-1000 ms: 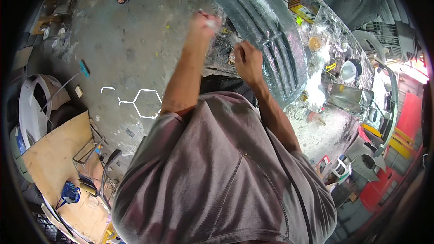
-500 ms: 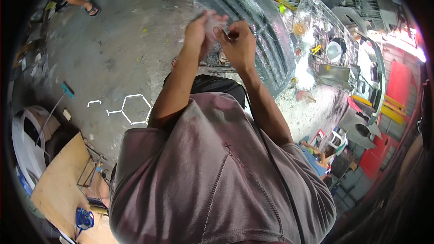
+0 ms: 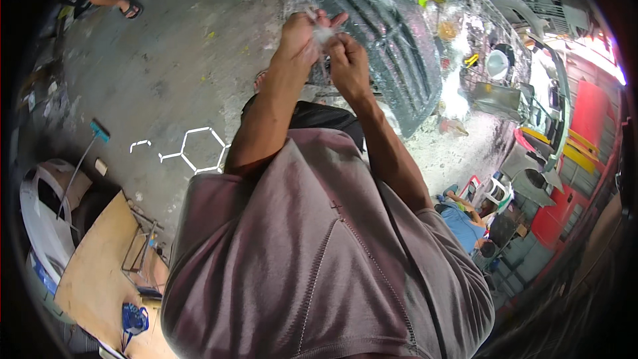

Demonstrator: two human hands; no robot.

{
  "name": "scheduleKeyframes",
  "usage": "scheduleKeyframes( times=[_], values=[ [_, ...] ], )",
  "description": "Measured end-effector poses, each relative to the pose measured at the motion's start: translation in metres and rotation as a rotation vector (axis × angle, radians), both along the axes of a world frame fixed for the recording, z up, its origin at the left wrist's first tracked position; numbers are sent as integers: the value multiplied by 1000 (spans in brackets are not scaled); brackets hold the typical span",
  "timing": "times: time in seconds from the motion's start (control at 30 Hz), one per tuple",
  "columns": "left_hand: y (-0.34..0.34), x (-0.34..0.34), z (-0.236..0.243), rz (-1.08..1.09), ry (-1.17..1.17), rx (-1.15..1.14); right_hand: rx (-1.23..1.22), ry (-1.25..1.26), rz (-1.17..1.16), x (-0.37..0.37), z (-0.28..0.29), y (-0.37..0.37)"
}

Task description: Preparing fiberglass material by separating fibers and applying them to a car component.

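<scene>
Both my hands are held together in front of me, over the near left part of a long, dark grey-green panel [image 3: 389,53] with lengthwise ridges and a shiny surface. Between them is a small whitish, translucent wad [image 3: 323,34], blurred, so its kind is unclear. My left hand [image 3: 300,38] grips it from the left, a couple of fingers pointing out past it. From the right, my right hand [image 3: 350,63] pinches the same wad with curled fingers.
To the right of the panel, a cluttered bench carries a white bowl [image 3: 496,64] and a yellow-handled tool [image 3: 471,60]. Another person [image 3: 462,219] is low down at right. Someone's sandalled foot [image 3: 131,10] shows at upper left. A teal-headed broom [image 3: 100,131] and a wooden board [image 3: 100,246] are at left.
My right hand has turned and closed in beside the left, its fingers now pinching the whitish wad. The view has shifted slightly.
</scene>
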State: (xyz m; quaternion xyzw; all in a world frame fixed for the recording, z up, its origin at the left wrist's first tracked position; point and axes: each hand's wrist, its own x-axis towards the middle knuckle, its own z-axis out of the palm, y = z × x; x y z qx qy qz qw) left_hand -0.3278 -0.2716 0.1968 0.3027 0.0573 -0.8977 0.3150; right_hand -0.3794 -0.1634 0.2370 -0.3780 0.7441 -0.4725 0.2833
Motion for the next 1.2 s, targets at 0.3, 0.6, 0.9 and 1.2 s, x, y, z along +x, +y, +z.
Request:
scheduleKeyframes(
  times=[0.3, 0.6, 0.9, 1.2],
  values=[
    [-74, 64, -22, 125, -244, -214, -76, -41, 69, -13, 35, 57],
    [13, 50, 18, -161, -17, -398, -2, 4, 131, -25, 51, 31],
    [23, 49, 28, -268, -248, -546, 25, -34, 166, -42, 39, 24],
    [31, 38, 37, -270, -295, -715, 44, -17, 178, -49, 36, 32]
  ],
)
